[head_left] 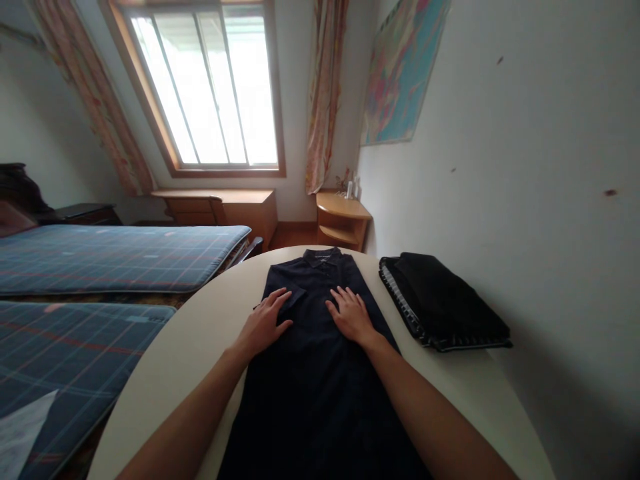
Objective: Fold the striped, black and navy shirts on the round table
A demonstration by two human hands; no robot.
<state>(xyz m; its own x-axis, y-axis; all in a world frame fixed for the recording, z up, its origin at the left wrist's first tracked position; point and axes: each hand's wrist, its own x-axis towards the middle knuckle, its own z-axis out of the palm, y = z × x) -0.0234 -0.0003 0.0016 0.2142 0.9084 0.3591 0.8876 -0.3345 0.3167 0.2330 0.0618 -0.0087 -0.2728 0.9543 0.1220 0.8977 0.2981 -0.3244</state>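
A dark navy collared shirt point(320, 373) lies flat and lengthwise on a round white table point(200, 347), its collar at the far edge. My left hand point(267, 320) rests flat on the shirt's left side, fingers spread, partly on the table. My right hand point(350, 313) presses flat on the shirt's chest, fingers stretched out. Neither hand holds anything.
A stack of folded dark clothes point(443, 303) sits on the table's right side by the wall. Two beds with plaid blue covers point(115, 257) stand to the left. A wooden desk point(225, 207) and a corner shelf point(343, 220) are under the window.
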